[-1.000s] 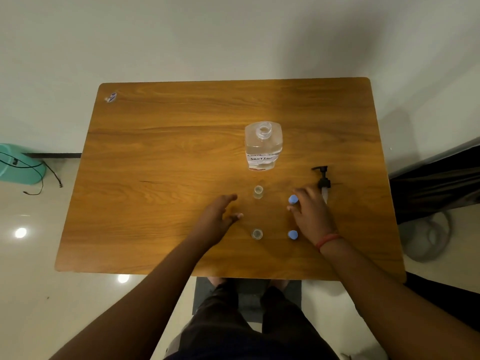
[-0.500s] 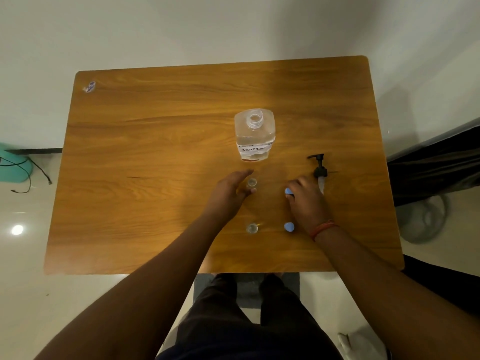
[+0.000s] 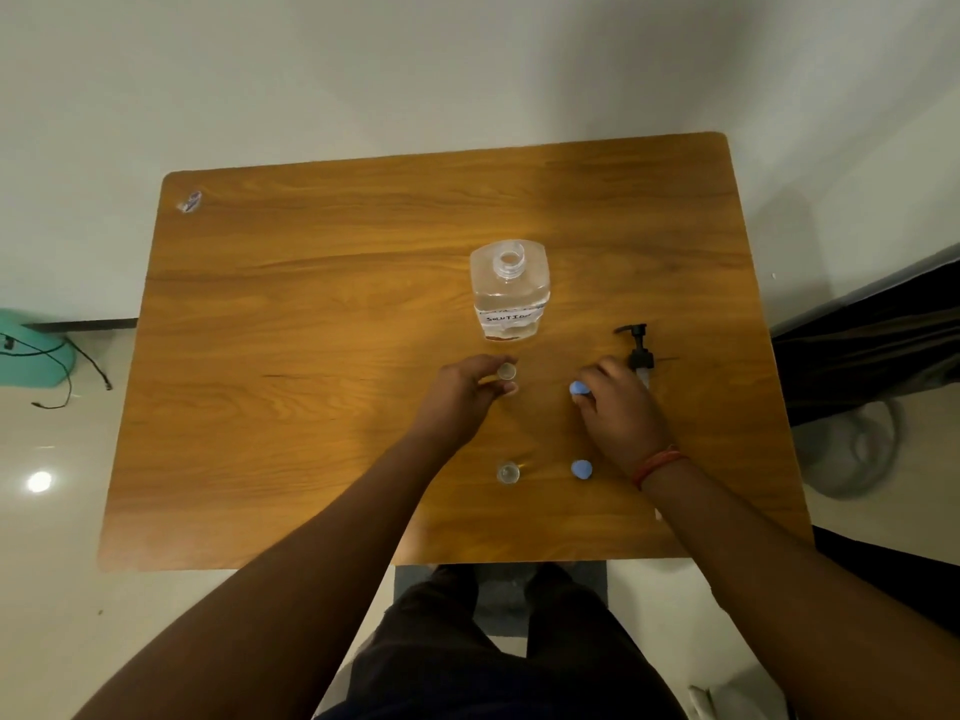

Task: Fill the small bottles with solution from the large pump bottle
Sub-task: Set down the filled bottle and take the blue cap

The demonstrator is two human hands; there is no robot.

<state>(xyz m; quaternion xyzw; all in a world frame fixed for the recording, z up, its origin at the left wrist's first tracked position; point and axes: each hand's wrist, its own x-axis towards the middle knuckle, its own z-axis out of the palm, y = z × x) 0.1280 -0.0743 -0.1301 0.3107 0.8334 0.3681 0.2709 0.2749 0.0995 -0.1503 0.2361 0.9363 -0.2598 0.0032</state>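
Note:
The large clear bottle (image 3: 510, 296), labelled SOLUTION, stands open-necked in the middle of the wooden table (image 3: 311, 356). Its black pump head (image 3: 639, 350) lies to the right. My left hand (image 3: 462, 394) grips the far small clear bottle (image 3: 506, 373) between thumb and fingers. My right hand (image 3: 618, 413) pinches a blue cap (image 3: 579, 388) at its fingertips. A second small open bottle (image 3: 508, 473) stands nearer to me, with another blue cap (image 3: 582, 469) to its right.
A small sticker (image 3: 189, 201) lies at the table's far left corner. A teal object (image 3: 31, 350) with black cables sits on the floor at the left. Dark fabric (image 3: 872, 330) hangs to the right of the table.
My left hand moved forward and closed around the far small bottle. My right hand took up the far blue cap. The view shifted slightly.

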